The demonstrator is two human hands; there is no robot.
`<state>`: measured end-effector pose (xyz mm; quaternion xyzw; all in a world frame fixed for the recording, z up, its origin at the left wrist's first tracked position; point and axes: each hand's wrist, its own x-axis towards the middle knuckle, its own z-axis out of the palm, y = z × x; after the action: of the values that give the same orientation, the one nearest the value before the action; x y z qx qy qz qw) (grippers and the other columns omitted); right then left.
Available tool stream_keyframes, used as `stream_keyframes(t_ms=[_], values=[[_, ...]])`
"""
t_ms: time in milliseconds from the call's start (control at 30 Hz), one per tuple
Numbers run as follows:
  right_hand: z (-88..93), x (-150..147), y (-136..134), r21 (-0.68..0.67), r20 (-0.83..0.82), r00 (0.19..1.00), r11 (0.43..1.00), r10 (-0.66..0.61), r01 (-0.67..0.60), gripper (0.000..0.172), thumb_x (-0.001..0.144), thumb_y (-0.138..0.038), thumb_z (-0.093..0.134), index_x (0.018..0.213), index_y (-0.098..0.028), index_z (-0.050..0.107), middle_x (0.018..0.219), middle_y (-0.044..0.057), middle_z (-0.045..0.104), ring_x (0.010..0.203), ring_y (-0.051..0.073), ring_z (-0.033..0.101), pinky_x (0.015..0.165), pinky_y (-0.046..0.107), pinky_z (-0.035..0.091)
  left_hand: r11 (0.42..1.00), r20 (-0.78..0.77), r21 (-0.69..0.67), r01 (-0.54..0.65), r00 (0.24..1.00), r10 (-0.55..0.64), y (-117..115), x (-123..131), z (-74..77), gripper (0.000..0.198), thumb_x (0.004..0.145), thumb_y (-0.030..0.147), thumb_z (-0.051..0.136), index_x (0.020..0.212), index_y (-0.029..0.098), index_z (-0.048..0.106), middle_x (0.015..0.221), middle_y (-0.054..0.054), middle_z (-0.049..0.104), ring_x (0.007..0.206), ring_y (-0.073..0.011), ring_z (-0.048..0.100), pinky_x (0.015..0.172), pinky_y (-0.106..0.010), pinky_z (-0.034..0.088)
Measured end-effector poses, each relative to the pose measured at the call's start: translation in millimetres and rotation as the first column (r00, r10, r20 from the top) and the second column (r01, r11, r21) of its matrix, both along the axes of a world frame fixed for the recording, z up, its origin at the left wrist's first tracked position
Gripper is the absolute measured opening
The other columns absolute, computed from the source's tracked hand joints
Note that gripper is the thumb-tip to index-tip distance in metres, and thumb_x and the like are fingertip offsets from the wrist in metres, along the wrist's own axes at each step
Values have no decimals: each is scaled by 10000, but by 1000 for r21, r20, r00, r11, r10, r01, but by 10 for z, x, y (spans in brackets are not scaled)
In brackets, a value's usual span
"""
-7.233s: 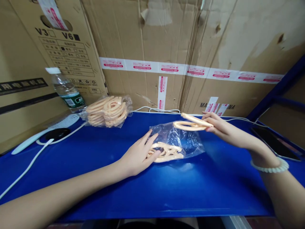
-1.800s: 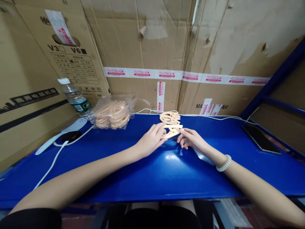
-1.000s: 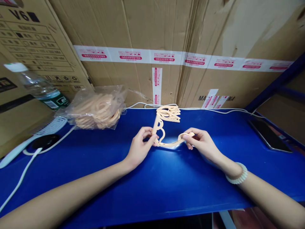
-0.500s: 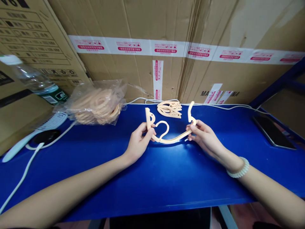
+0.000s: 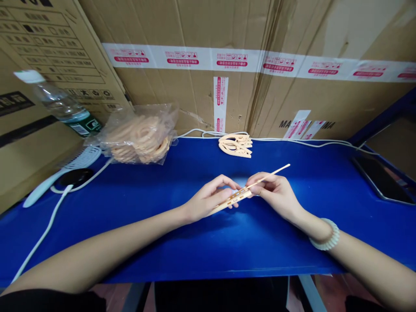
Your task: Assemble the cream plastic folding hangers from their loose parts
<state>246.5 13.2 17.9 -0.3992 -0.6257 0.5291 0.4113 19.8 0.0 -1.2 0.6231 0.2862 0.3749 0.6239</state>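
A beige plastic folding hanger (image 5: 239,197) is held above the blue table, seen nearly edge-on with its arms folded close together. Its thin hook end sticks out up and to the right. My left hand (image 5: 209,199) grips the left part of it, thumb on top and fingers behind. My right hand (image 5: 276,190) pinches it near the right end; some fingertips are hidden. Beyond my hands, folded beige hangers (image 5: 239,152) lie at the back of the table. More beige pieces show through a clear plastic bag (image 5: 143,130) at the back left.
Cardboard boxes (image 5: 182,95) wall off the back of the blue table (image 5: 182,251). At left are a water bottle (image 5: 69,110), a pale hairbrush (image 5: 43,188), a black disc (image 5: 77,177) and a white cable (image 5: 48,234). A phone (image 5: 383,180) lies at right.
The hanger, spread wide between my hands before, is now folded and turned edge-on. My hands have come closer together. The view has shifted slightly.
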Motion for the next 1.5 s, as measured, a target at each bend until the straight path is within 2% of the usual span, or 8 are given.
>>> stream_keyframes(t_ms=[67,167,300,467,667,833,900,1500], values=[[15,-6,-4,50,39,999,998,23,-24,190,767,-383,800,807,-206,743,791,50,734,700,188,701,683,343,620,996,-17,-82,40,999,-42,7,21,-23,334,934,468,607,1081,173,554,934,-76,696,722,-174,684,677,-314,535],[1,-20,-10,98,77,995,992,67,-74,158,793,-363,782,815,-209,754,802,47,730,701,173,687,647,308,598,995,-110,-73,64,991,-72,14,30,-38,287,940,419,592,1067,163,582,795,-26,655,629,-140,629,595,-263,491],[-30,-42,-22,156,95,989,979,113,-127,125,831,-332,756,832,-207,760,855,47,713,695,150,676,625,282,575,994,-258,60,90,964,-72,18,14,-15,236,965,355,518,1004,157,641,771,-4,623,592,-107,541,546,-218,413],[-14,-35,-30,272,195,971,944,136,-187,177,899,-358,689,854,-202,759,850,58,723,728,162,684,637,287,569,956,-400,243,162,915,-54,21,-2,31,295,1019,327,405,922,166,632,656,26,593,569,-106,527,563,-208,390],[22,-4,-64,570,367,921,750,134,-336,171,988,-221,552,949,-214,719,873,62,738,833,184,664,756,350,543,886,-452,393,245,891,-45,47,-11,28,297,1030,260,370,889,170,616,667,15,612,586,-112,554,631,-222,420],[28,15,-83,684,463,881,593,96,-425,203,968,-98,502,960,-214,669,891,68,703,824,185,617,720,352,511,856,-455,443,267,890,-42,65,-6,-7,290,1025,233,381,867,171,616,698,3,618,623,-120,574,653,-221,422],[32,20,-85,698,486,869,558,92,-449,219,957,-69,492,976,-213,656,881,66,686,822,183,609,713,346,502,851,-465,448,274,884,-40,69,-2,-6,291,1025,238,381,874,173,621,715,-3,628,637,-126,583,661,-225,425],[34,27,-10,695,445,883,565,149,-446,208,979,-83,475,930,-177,654,856,65,655,836,176,603,725,330,502,849,-488,432,305,871,-64,110,2,49,303,1024,242,370,849,160,603,694,6,602,614,-114,539,647,-223,395]])
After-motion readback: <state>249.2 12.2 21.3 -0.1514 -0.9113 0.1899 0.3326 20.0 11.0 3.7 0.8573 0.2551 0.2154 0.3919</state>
